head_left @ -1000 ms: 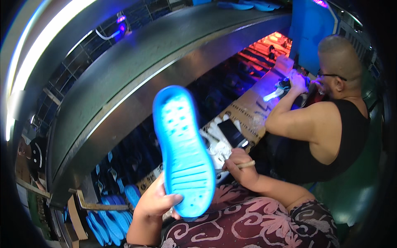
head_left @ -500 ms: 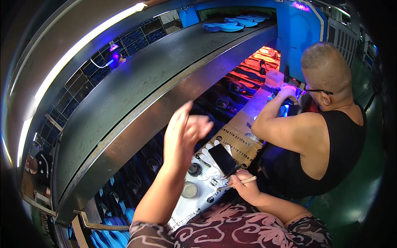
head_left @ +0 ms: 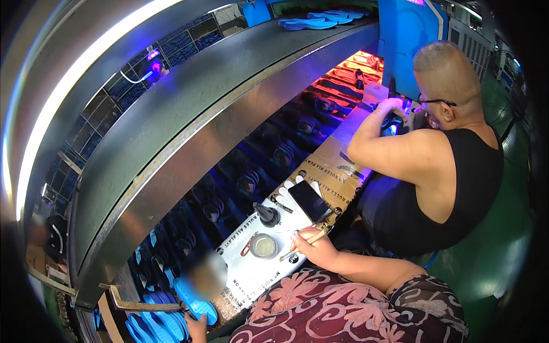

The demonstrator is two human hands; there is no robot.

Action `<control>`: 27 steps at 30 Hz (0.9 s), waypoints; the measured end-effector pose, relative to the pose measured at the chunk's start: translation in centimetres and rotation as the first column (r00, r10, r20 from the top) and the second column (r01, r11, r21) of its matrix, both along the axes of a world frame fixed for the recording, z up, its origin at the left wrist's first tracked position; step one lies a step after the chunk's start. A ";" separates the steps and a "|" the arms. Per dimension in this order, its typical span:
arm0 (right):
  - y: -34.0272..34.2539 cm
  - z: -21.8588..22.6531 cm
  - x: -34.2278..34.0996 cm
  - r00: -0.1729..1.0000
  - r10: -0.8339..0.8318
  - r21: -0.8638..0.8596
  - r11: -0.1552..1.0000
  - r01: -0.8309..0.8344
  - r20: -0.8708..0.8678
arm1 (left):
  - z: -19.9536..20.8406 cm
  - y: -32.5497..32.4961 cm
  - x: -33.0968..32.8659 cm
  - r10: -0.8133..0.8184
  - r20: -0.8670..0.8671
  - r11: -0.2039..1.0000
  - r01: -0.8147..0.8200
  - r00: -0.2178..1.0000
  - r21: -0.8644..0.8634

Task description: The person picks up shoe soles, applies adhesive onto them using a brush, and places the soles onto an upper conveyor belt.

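Observation:
Low at the left, my left hand is closed on the edge of a blue shoe sole, beside a stack of similar blue soles. A blurred patch hides what lies just above that sole. In the middle, my right hand grips a brush by its light wooden handle, bristles slanting down toward the covered ledge. Left of the bristles stands a round clear jar of pale liquid. A black bottle with a pointed nozzle stands behind the jar.
A black phone lies on a white glove on the cardboard-covered ledge. Dark conveyor slots with shoe parts run alongside, beneath a metal-edged upper belt. A co-worker in a black top works close at my right.
My left hand has dropped from above the ledge to the lower left and taken hold of a blue sole. My right hand, still with the brush, has shifted slightly left.

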State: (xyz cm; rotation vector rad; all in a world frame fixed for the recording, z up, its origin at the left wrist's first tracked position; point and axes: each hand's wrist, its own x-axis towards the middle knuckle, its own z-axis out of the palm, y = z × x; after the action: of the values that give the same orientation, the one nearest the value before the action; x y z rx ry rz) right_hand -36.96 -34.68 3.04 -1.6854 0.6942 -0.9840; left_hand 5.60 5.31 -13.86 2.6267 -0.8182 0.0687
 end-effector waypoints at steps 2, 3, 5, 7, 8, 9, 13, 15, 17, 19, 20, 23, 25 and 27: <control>1.0 0.2 1.4 0.999 0.045 0.013 0.999 -0.045 -0.004 | -1.4 0.2 -1.8 0.004 -0.430 0.971 -0.107 0.903 -0.216; 1.3 -0.1 2.0 0.998 0.062 0.008 0.998 -0.063 0.019 | 4.6 -3.4 -6.6 0.074 -0.674 0.910 -0.327 0.735 -0.256; 1.5 -0.4 1.4 0.999 0.010 0.139 0.990 -0.006 -0.031 | 4.1 -5.7 -3.7 -0.056 -0.845 0.859 -0.406 0.532 -0.312; 2.0 -0.9 1.7 0.999 0.022 0.164 0.986 -0.017 -0.025 | 3.6 -5.1 -3.9 -0.008 -0.829 0.872 -0.402 0.559 -0.280; 2.2 -1.1 1.8 1.000 0.021 0.158 0.987 -0.019 -0.010 | 2.0 -4.0 -2.8 -0.081 -0.772 0.897 -0.292 0.630 -0.332; 2.2 -1.6 1.8 1.000 0.017 0.152 0.988 -0.018 0.004 | 3.0 -4.7 -3.4 -0.031 -0.733 0.906 -0.290 0.680 -0.308; 2.6 -2.1 1.8 0.999 -0.024 0.225 0.974 0.029 -0.025 | 3.8 -2.7 -4.4 0.190 -0.514 0.972 -0.234 0.836 -0.021; 2.4 -1.9 1.6 0.999 -0.022 0.217 0.976 0.029 -0.035 | 6.1 -3.0 -6.5 0.169 -0.653 0.966 -0.256 0.738 -0.040; 2.4 -1.3 2.0 0.993 -0.033 0.162 0.986 0.051 -0.110 | 6.7 -2.5 -8.3 0.060 -0.866 0.848 -0.483 0.496 -0.218; 2.5 -1.1 2.5 0.985 -0.016 0.166 0.985 0.045 -0.173 | 7.5 -3.6 -9.7 -0.207 -0.941 0.681 -0.651 0.268 -0.336; 2.4 -1.1 2.9 0.986 -0.003 0.179 0.983 0.033 -0.166 | 7.9 -3.7 -9.9 -0.332 -0.938 0.652 -0.696 0.094 -0.301; 2.3 0.0 4.1 0.990 0.029 0.198 0.980 -0.002 -0.137 | 9.1 -6.9 -11.4 -0.511 -0.859 0.557 -0.752 0.023 -0.352; 2.3 1.3 5.1 0.998 0.063 0.173 0.983 -0.057 -0.027 | 12.6 -10.3 -13.9 -0.495 -0.830 0.531 -0.666 0.257 -0.524; 2.4 3.1 6.0 0.991 0.126 0.130 0.983 -0.131 0.050 | 16.1 -13.0 -16.0 -0.534 -0.740 0.525 -0.526 0.410 -0.670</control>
State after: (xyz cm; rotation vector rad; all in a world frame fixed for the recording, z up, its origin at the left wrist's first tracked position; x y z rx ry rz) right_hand -30.93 -32.24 6.09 -1.5685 0.6024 -0.8602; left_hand -10.44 -7.74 2.21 1.2212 -0.1862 -0.7661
